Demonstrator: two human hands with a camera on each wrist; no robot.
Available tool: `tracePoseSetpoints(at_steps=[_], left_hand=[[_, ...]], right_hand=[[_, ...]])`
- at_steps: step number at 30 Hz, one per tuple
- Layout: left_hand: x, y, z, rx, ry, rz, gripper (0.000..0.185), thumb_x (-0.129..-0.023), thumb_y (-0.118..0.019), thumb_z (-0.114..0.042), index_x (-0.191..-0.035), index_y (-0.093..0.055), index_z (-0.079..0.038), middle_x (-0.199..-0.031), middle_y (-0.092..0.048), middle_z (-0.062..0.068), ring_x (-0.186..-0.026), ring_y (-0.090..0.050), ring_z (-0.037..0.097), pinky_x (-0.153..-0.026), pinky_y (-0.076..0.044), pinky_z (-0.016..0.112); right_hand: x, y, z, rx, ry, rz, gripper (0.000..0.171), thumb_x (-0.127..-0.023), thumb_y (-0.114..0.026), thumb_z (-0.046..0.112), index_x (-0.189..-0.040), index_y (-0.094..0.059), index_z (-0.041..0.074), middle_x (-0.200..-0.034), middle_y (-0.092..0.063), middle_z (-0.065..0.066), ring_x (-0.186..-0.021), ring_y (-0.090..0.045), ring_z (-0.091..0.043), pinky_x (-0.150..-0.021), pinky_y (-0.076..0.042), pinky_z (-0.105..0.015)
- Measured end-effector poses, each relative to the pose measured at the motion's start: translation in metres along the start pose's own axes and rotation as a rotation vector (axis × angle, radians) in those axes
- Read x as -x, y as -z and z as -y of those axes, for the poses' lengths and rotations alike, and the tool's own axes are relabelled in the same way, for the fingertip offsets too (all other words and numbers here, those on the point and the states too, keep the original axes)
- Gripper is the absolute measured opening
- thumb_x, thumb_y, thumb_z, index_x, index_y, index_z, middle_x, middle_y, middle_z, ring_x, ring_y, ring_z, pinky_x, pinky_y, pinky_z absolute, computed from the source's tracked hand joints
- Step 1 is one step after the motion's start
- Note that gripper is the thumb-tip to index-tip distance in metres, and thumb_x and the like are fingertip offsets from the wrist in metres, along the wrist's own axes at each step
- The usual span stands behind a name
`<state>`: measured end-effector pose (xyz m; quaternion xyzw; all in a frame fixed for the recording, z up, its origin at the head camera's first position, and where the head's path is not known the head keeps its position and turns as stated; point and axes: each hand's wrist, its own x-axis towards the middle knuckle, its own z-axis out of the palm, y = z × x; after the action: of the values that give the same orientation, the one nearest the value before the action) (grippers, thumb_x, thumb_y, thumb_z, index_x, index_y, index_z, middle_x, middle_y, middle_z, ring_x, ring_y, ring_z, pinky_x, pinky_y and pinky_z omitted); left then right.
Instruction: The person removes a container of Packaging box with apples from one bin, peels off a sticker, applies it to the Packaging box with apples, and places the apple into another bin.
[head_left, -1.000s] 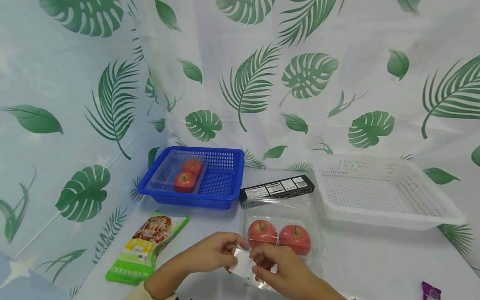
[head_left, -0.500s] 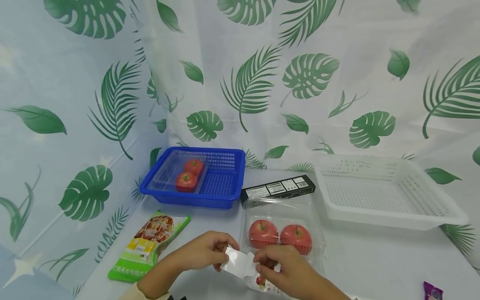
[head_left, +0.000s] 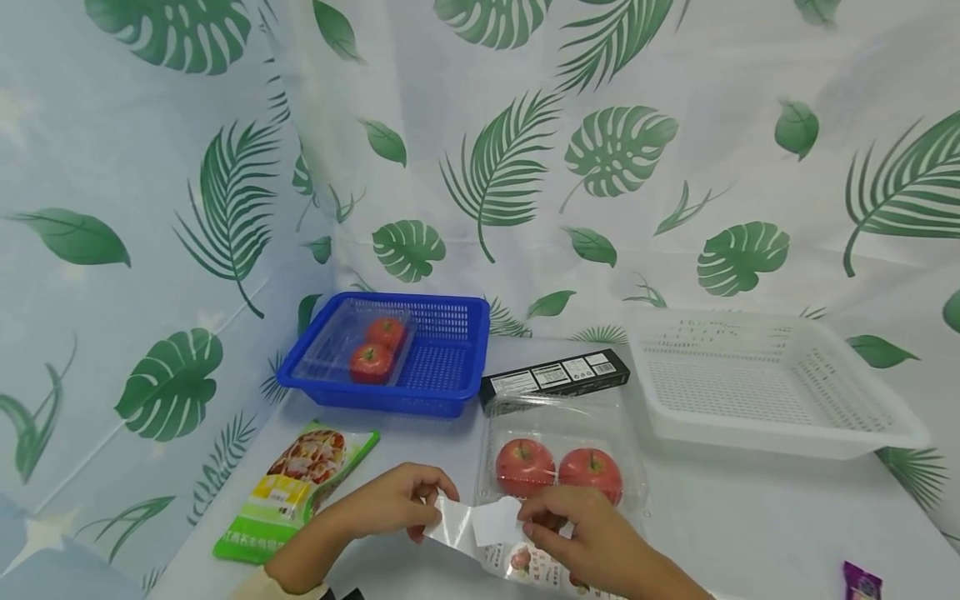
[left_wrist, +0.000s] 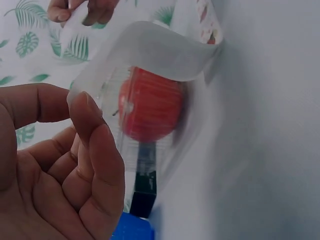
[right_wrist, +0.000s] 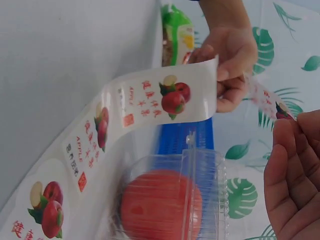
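1. Two hands, our left hand (head_left: pixel 390 504) and right hand (head_left: pixel 581 529), each pinch one end of a glossy apple-printed sticker strip (head_left: pixel 480 523).
2. We see its long axis running left-right, above the counter (head_left: pixel 750 517), before the clear plastic two-apple clamshell (head_left: pixel 561 467).

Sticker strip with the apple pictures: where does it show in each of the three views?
Head: the sticker strip is at bottom centre, stretched between the left hand and right hand.
Left wrist: it arcs across the top, its plain back showing.
Right wrist: it runs from lower left to upper middle, its printed side showing.
Shared landmark: the clear box of apples behind it.
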<state>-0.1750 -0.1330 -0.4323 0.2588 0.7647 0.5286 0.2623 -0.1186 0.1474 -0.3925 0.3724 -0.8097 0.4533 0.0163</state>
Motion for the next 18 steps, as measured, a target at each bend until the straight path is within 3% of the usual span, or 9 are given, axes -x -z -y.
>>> tracePoseSetpoints(at_steps=[4, 9, 13, 18], left_hand=[[0.001, 0.001, 0.003, -0.022, 0.039, -0.013, 0.022, -0.077, -0.059, -0.003, -0.098, -0.061, -0.009, -0.059, -0.051, 0.004, -0.047, -0.053, 0.016, -0.046, -0.05, 0.035], [0.003, 0.003, 0.012, -0.033, 0.091, -0.032, 0.022, -0.076, -0.06, -0.003, -0.097, -0.061, -0.008, -0.06, -0.053, 0.005, -0.046, -0.053, 0.017, -0.045, -0.049, 0.033], [0.005, 0.005, 0.021, -0.054, 0.123, -0.057, 0.021, -0.076, -0.06, -0.003, -0.096, -0.061, -0.008, -0.06, -0.053, 0.005, -0.046, -0.053, 0.017, -0.045, -0.047, 0.031], [0.006, 0.008, 0.034, -0.11, 0.133, -0.063, 0.021, -0.074, -0.061, -0.003, -0.094, -0.061, -0.011, -0.056, -0.053, 0.003, -0.046, -0.053, 0.016, -0.043, -0.044, 0.028]], right_hand=[[-0.003, 0.006, 0.016, -0.006, -0.035, -0.011, 0.016, -0.081, -0.063, 0.002, -0.088, -0.063, 0.016, -0.081, -0.062, 0.007, -0.068, -0.058, -0.004, -0.059, -0.05, -0.022], [-0.002, 0.011, 0.017, -0.057, -0.068, 0.01, 0.013, -0.085, -0.059, 0.005, -0.094, -0.064, 0.012, -0.087, -0.064, 0.002, -0.068, -0.061, -0.008, -0.061, -0.051, -0.024], [0.001, 0.016, 0.006, -0.101, -0.11, 0.029, 0.017, -0.089, -0.053, 0.005, -0.103, -0.062, 0.01, -0.093, -0.063, -0.001, -0.068, -0.062, -0.011, -0.059, -0.052, -0.027], [0.006, 0.02, -0.02, -0.085, -0.075, -0.009, 0.018, -0.087, -0.057, 0.007, -0.103, -0.063, 0.014, -0.089, -0.064, 0.004, -0.068, -0.062, -0.01, -0.058, -0.052, -0.026]])
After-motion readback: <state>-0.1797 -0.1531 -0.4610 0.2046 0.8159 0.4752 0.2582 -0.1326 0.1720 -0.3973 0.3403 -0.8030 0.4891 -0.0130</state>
